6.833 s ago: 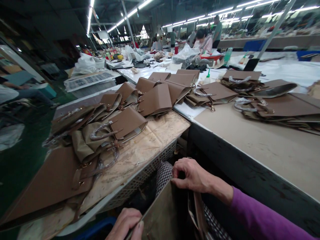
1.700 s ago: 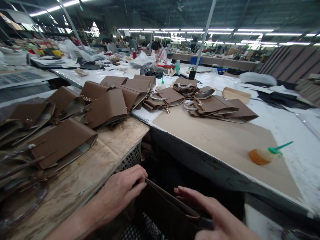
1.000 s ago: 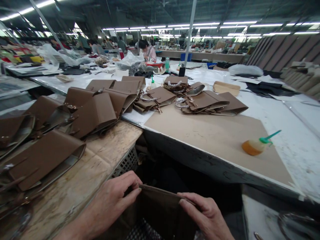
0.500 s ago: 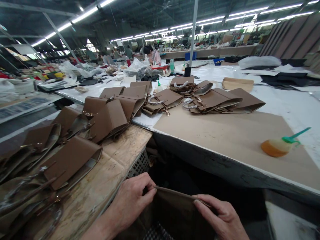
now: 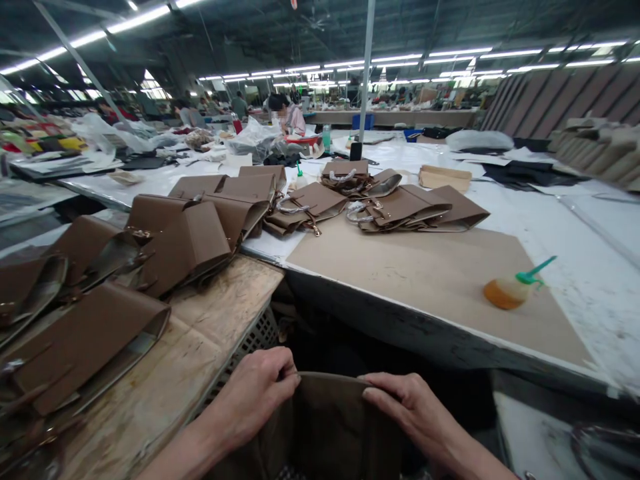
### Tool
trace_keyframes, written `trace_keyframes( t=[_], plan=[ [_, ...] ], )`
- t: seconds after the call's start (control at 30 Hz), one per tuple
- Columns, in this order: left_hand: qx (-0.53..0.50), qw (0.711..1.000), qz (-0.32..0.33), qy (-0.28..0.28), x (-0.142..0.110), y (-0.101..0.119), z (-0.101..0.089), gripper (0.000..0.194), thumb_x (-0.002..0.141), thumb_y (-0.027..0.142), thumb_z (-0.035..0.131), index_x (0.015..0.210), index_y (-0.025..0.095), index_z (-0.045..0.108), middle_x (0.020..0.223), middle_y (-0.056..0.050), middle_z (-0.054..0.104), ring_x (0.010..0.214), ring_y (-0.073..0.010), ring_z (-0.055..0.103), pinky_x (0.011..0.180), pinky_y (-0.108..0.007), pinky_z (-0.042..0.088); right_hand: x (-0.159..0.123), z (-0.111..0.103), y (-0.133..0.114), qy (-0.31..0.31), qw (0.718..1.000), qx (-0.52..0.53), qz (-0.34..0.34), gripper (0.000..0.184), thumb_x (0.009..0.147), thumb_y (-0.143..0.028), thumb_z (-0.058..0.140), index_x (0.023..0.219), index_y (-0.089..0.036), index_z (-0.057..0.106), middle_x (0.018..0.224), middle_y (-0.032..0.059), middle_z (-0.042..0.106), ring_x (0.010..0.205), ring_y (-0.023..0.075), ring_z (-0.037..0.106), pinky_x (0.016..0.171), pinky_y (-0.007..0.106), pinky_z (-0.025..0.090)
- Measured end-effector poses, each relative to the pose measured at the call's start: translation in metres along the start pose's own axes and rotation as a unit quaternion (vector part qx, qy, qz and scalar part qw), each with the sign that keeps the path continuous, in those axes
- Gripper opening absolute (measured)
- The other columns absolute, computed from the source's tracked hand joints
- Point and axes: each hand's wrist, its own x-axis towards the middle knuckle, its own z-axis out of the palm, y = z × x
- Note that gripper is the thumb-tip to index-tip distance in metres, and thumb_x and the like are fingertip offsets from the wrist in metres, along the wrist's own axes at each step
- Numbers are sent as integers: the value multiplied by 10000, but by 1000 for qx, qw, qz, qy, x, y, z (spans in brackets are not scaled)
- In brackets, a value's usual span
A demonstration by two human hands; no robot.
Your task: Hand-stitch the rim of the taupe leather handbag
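Bag point(image 5: 330, 417) down low near the lap, mouth up. Pinched at the rim by the left grip point(image 5: 257, 383), thumb against fingers, and farther along that same rim by the right grip point(image 5: 403, 395). Held at two spots, likely to keep the edge flat and tight. Too dark inside to see much.

Off to the left, a messy heap of brown bags point(image 5: 185, 240) on the worn desk point(image 5: 240, 280), probably there to be easy to reach. Under that desk's edge, a basket point(image 5: 253, 337) full of holes. Straight ahead, on the white desk point(image 5: 590, 293), a second pile point(image 5: 400, 207), with handles point(image 5: 357, 212) wrapped in clear plastic, perhaps against scratches. Closer, a tan sheet point(image 5: 425, 273), maybe to keep the top clean. On it, a bottle point(image 5: 507, 292) of orange liquid, well apart from the bags, perhaps for fear of drips. Far back, a person point(image 5: 295, 121) in pink.
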Motion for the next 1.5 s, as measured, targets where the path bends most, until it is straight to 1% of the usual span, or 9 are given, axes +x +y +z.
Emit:
trace_keyframes(
  t=[0.1,0.2,0.27,0.37,0.53,0.73,1.0,1.23,1.5],
  plan=[
    [-11,1000,12,5,1,1,2,172,823,193,492,687,202,596,697,22,631,701,-165,591,629,-259,346,5,-1,-7,-7,986,-163,-42,261,977,-350,480,1029,-252,716,867,-1,755,779,177,703,692,230,476],
    [-18,1000,22,12,0,0,5,168,824,190,496,689,203,594,698,22,628,706,-165,588,629,-256,346,16,10,-20,-12,949,-310,-57,186,960,-263,518,929,-216,696,822,14,753,743,200,714,607,254,437],
    [-17,1000,22,14,0,-1,6,168,827,193,499,688,203,593,692,23,623,701,-164,584,625,-255,345,25,22,-28,-6,926,-373,-56,146,939,-235,555,859,-196,671,787,20,747,703,212,714,541,268,396],
    [-19,999,24,18,-2,-3,5,169,831,187,498,692,199,595,692,25,619,691,-158,578,626,-254,346,38,40,-36,16,908,-413,-67,110,922,-214,584,834,-190,646,762,21,734,659,217,706,485,285,347],
    [-29,999,20,26,-7,-5,2,175,831,166,491,700,189,604,695,21,621,682,-153,579,623,-253,357,50,57,-39,43,903,-413,-108,84,922,-195,582,850,-195,626,765,16,718,667,212,691,503,281,361],
    [-48,998,29,29,-12,-3,4,171,831,168,523,682,193,605,698,23,650,676,-144,597,627,-241,393,53,66,-42,25,917,-365,-159,85,901,-163,580,838,-212,611,773,-6,720,658,186,674,520,269,346],
    [-50,997,29,58,-21,-5,6,151,829,170,579,683,193,603,777,3,692,733,-154,628,678,-253,430,47,65,-49,20,930,-339,-144,148,906,-146,518,812,-210,613,756,-6,718,658,176,667,540,287,296],
    [-30,997,10,76,-26,-2,6,195,813,156,570,628,194,522,711,4,646,664,-150,594,609,-262,400,45,63,-55,15,934,-334,-128,182,928,-163,491,804,-207,618,762,-1,718,658,183,666,548,304,283],
    [-58,996,2,67,-26,1,3,139,791,127,532,686,183,603,697,7,624,672,-154,583,628,-268,387,47,64,-57,6,936,-332,-119,188,936,-170,485,812,-209,621,777,1,724,674,186,670,556,305,277]
  ],
)
